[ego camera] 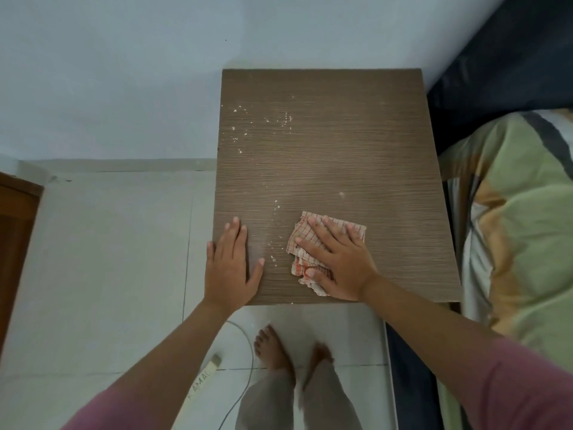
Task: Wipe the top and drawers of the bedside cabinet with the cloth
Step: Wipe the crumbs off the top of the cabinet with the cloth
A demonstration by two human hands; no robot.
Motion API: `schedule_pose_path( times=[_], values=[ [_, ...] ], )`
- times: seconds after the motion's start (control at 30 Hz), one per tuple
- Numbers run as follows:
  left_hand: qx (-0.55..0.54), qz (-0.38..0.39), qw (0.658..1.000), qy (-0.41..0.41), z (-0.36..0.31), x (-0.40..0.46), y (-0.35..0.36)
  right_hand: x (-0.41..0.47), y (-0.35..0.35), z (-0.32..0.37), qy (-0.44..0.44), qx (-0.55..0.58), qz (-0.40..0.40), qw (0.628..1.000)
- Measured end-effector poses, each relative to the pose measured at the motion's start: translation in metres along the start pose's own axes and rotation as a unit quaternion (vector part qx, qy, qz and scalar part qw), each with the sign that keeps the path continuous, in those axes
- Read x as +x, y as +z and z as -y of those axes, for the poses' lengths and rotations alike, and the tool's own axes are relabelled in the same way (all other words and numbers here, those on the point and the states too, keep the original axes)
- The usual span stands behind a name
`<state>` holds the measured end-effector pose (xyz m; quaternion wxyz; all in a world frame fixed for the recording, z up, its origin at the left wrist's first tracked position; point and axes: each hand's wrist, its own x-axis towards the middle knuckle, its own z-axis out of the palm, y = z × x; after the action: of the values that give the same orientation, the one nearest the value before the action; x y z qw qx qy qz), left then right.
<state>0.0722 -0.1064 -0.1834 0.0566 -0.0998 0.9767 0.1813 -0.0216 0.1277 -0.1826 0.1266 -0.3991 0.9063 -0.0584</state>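
The bedside cabinet's brown wood-grain top (pixel 335 156) fills the middle of the head view; its drawers are hidden below. White crumbs are scattered near its far left part and in a line between my hands. My right hand (pixel 338 259) lies flat with fingers spread on a crumpled red-and-white checked cloth (pixel 299 235) near the front right of the top, pressing it down. At the front left corner my left hand (pixel 231 263) rests flat on the top, fingers straight, holding nothing.
A bed with a green patterned cover (pixel 521 231) and dark headboard (pixel 502 66) adjoins the cabinet's right side. A pale wall stands behind. White floor tiles lie to the left, with a cable (pixel 248 367) and my bare feet (pixel 276 352) below the front edge. A brown wooden piece (pixel 15 237) sits far left.
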Motion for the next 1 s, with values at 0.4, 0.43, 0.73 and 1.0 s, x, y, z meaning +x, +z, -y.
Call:
schedule_pose_path(
  times=[0.4, 0.43, 0.73, 1.0],
  values=[
    [0.026, -0.043, 0.999, 0.0, -0.001, -0.004, 0.006, -0.032, 0.021, 0.025, 0.0, 0.037, -0.062, 0.997],
    [0.028, -0.048, 0.998, 0.0, -0.001, -0.004, 0.007, -0.036, 0.024, 0.029, 0.002, 0.041, -0.069, 0.997],
    [0.031, -0.084, 0.996, 0.009, -0.001, -0.003, 0.013, -0.058, 0.033, 0.052, -0.01, 0.082, -0.12, 0.989],
    [0.029, -0.091, 0.995, 0.012, 0.0, -0.006, 0.016, -0.083, 0.005, 0.071, 0.005, 0.29, -0.146, 0.946]
  ],
)
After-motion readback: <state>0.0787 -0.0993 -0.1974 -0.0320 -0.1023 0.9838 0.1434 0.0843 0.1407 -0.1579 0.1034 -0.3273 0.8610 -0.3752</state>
